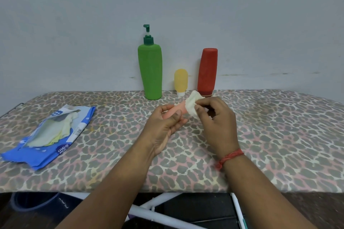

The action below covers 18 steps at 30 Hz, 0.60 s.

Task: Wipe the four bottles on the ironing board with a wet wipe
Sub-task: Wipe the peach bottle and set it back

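Observation:
My left hand [165, 126] grips a small pink bottle [174, 110], held lying sideways above the ironing board [270, 135]. My right hand [214, 117] pinches a white wet wipe [192, 105] and presses it over the bottle's right end. At the back of the board, against the wall, stand a tall green pump bottle [150, 72], a small yellow bottle [181, 82] resting on its white cap, and a red bottle [207, 71] standing on its cap.
A blue wet-wipe pack [46, 135] lies open on the left of the board with wipes showing. The wall [74, 24] rises right behind the bottles. Below the front edge are the board's white legs [158, 215] and a dark bucket [35, 202].

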Available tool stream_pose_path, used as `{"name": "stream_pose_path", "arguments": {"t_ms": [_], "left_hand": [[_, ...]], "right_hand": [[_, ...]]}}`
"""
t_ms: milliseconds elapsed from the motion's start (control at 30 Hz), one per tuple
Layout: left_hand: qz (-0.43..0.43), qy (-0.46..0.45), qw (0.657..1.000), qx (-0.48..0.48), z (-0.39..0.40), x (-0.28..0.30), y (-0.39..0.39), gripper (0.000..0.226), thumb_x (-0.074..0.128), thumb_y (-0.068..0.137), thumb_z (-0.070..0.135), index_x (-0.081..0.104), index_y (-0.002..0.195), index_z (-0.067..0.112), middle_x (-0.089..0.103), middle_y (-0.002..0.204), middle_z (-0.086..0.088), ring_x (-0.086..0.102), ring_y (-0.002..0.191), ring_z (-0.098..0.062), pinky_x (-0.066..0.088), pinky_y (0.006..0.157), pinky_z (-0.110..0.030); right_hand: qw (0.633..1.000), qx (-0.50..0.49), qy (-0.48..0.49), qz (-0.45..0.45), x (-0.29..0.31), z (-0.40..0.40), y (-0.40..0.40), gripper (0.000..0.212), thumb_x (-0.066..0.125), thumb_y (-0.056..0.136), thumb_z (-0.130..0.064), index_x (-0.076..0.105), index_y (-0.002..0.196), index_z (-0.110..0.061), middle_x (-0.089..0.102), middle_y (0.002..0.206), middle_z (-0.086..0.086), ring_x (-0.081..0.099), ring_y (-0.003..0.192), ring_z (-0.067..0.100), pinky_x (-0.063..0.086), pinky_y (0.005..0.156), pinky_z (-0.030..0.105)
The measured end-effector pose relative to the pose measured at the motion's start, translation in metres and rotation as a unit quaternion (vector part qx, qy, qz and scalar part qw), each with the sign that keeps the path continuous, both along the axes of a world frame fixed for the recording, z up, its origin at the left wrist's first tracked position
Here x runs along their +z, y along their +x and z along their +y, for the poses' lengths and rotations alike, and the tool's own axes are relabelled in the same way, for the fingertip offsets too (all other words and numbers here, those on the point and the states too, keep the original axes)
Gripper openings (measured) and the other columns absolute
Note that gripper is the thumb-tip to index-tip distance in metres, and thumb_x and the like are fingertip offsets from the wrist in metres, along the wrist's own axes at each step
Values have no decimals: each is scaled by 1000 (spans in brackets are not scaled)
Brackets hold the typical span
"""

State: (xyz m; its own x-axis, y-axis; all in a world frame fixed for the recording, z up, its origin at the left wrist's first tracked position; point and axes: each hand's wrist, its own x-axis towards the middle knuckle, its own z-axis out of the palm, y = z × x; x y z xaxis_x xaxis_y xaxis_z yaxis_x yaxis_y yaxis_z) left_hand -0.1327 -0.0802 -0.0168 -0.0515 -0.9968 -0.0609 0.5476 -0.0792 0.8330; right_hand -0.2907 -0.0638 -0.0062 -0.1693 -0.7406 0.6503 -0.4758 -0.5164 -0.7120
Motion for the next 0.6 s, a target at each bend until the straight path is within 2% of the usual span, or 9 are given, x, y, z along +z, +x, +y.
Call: {"name": "stream_pose_path", "arguments": {"t_ms": [33,100,167,233,333,367,467,533,600], "left_hand": [[-38,-18,999,-5,0,-2,-1,48,75,77,16,55,120,9,63,114,-17,76,79,-20,62,75,-30],[-195,-64,979,-1,3,-5,-4,41,69,81,44,58,116,25,65,107,-7,73,76,-12,60,79,-34],[-356,-108,928,26,7,-6,-8,31,53,83,66,58,102,42,68,94,10,69,70,-2,53,69,-26],[-436,-151,886,47,8,-7,-11,26,47,90,69,58,93,45,65,74,18,59,58,2,45,54,-19],[-489,-214,844,51,9,-10,-14,5,55,100,48,59,100,46,65,74,11,61,63,-5,53,59,-29],[-494,-226,838,50,10,-9,-15,5,55,100,46,59,103,44,65,74,10,62,64,-6,54,60,-30],[-431,-185,881,61,10,-7,-12,8,54,102,43,61,100,44,65,67,13,58,56,-3,46,53,-21],[-369,-139,916,68,9,-7,-9,11,52,103,43,63,105,41,63,64,9,56,56,-10,46,55,-29],[-372,-135,917,58,8,-9,-8,13,51,104,44,63,106,40,62,63,5,54,55,-13,47,56,-33]], "right_hand": [[1000,14,8,-13,0,1,-2,13,69,89,-11,70,93,-24,66,93,-15,61,90,3,46,75,12],[998,34,18,-50,2,3,-5,15,69,89,-12,70,94,-27,67,95,-15,63,92,7,50,77,19],[998,29,5,-47,3,3,-7,14,69,88,-10,71,93,-23,66,95,-13,62,92,7,49,77,20],[1000,-1,-23,-1,4,2,-6,12,70,87,-5,70,92,-16,61,96,-8,59,90,5,46,77,15],[996,-57,-53,43,3,-2,-4,11,68,87,-2,70,93,-11,53,99,-6,54,90,7,45,79,16],[995,-68,-57,46,3,-3,-4,11,67,88,-3,71,94,-11,51,99,-7,54,91,8,45,80,16],[996,-66,-43,51,1,-4,-1,14,64,90,-3,71,97,-13,52,99,-8,52,92,3,44,82,13],[995,-65,-38,67,0,-4,1,13,64,89,-1,68,92,-13,55,97,-7,52,87,1,41,79,7],[995,-67,-35,59,0,-5,0,13,64,88,0,67,90,-13,58,95,-6,52,83,0,40,76,6]]}}
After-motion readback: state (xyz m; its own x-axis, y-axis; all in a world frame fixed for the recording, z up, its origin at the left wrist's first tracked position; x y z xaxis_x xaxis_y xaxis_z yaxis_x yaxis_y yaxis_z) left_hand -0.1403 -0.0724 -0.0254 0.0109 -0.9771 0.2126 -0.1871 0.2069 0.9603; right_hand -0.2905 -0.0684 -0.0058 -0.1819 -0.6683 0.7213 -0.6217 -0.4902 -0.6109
